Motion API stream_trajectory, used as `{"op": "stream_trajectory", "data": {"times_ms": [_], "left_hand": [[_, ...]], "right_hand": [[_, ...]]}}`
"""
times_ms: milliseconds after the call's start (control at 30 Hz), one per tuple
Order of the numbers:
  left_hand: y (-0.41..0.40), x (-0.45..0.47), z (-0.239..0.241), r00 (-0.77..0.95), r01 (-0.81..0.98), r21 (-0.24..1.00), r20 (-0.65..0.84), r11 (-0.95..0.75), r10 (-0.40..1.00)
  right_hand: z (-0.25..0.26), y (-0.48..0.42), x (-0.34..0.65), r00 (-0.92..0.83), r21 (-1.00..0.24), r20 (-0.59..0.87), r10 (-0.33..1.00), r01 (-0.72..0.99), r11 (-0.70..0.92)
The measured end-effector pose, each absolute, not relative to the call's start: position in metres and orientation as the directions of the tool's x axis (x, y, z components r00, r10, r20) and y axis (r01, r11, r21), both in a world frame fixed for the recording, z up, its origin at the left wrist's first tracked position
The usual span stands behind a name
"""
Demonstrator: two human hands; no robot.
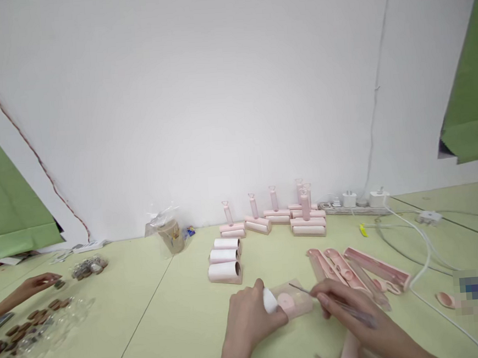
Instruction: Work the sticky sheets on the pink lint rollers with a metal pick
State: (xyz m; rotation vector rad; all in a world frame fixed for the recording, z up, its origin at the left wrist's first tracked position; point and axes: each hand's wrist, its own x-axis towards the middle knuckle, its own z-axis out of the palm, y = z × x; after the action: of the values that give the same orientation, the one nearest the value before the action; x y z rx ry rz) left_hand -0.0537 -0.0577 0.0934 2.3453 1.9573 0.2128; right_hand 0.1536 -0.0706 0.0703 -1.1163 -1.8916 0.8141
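Pale pink plastic roller piece (292, 303) steadied by left hand (250, 321); right hand (357, 316) pinches thin metal tweezers (335, 302), tip at piece. Step: fitting part; next needs precise tip placement.

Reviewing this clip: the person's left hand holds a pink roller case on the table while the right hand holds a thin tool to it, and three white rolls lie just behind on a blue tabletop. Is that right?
One detail is off: the table is pale yellow-green, not blue. The head view shows it. The rest stands: the left hand holds the pink roller case, the right hand holds a thin tool to it, and three white rolls lie just behind.
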Motion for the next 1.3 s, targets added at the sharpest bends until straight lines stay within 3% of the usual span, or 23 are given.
{"op": "stream_trajectory", "data": {"times_ms": [67, 133, 233, 333, 433, 500, 633, 733, 867, 967, 1300], "left_hand": [[-0.055, -0.055, 0.101, 0.194, 0.962, 0.181, 0.079, -0.206, 0.978], [-0.05, -0.053, 0.108, 0.246, 0.923, 0.273, 0.126, -0.272, 0.961], [-0.038, -0.042, 0.116, 0.35, 0.758, 0.522, 0.183, -0.392, 0.919], [-0.026, -0.027, 0.115, 0.415, 0.466, 0.779, 0.226, -0.419, 0.881], [-0.018, -0.017, 0.105, 0.402, 0.227, 0.899, 0.264, -0.375, 0.877], [-0.016, -0.017, 0.098, 0.353, 0.206, 0.919, 0.249, -0.335, 0.902], [-0.021, -0.024, 0.095, 0.279, 0.3, 0.896, 0.244, -0.326, 0.929], [-0.028, -0.029, 0.1, 0.232, 0.477, 0.802, 0.28, -0.36, 0.932], [-0.032, -0.029, 0.099, 0.361, 0.764, 0.481, 0.234, -0.43, 0.903], [-0.031, -0.025, 0.087, 0.417, 0.835, 0.318, 0.17, -0.45, 0.893], [-0.03, -0.02, 0.069, 0.423, 0.855, 0.263, 0.144, -0.447, 0.895]], "right_hand": [[0.082, -0.061, 0.154, -0.223, -0.913, 0.226, 0.948, 0.29, 0.286], [0.098, -0.05, 0.152, -0.178, -0.938, 0.243, 0.954, 0.207, 0.277], [0.12, -0.03, 0.14, -0.166, -0.882, 0.333, 0.928, 0.294, 0.369], [0.131, -0.011, 0.124, -0.205, -0.819, 0.35, 0.914, 0.406, 0.405], [0.13, 0.003, 0.114, -0.31, -0.816, 0.295, 0.904, 0.411, 0.407], [0.129, 0.008, 0.11, -0.35, -0.826, 0.281, 0.894, 0.386, 0.411], [0.136, 0.003, 0.109, -0.328, -0.849, 0.349, 0.878, 0.287, 0.445], [0.153, -0.011, 0.122, -0.247, -0.859, 0.425, 0.871, 0.192, 0.474], [0.171, -0.032, 0.158, -0.046, -0.868, 0.469, 0.882, 0.159, 0.47], [0.165, -0.047, 0.186, -0.058, -0.875, 0.43, 0.901, 0.217, 0.432], [0.118, -0.086, 0.247, 0.047, -0.826, 0.37, 0.928, 0.475, 0.305]]}}
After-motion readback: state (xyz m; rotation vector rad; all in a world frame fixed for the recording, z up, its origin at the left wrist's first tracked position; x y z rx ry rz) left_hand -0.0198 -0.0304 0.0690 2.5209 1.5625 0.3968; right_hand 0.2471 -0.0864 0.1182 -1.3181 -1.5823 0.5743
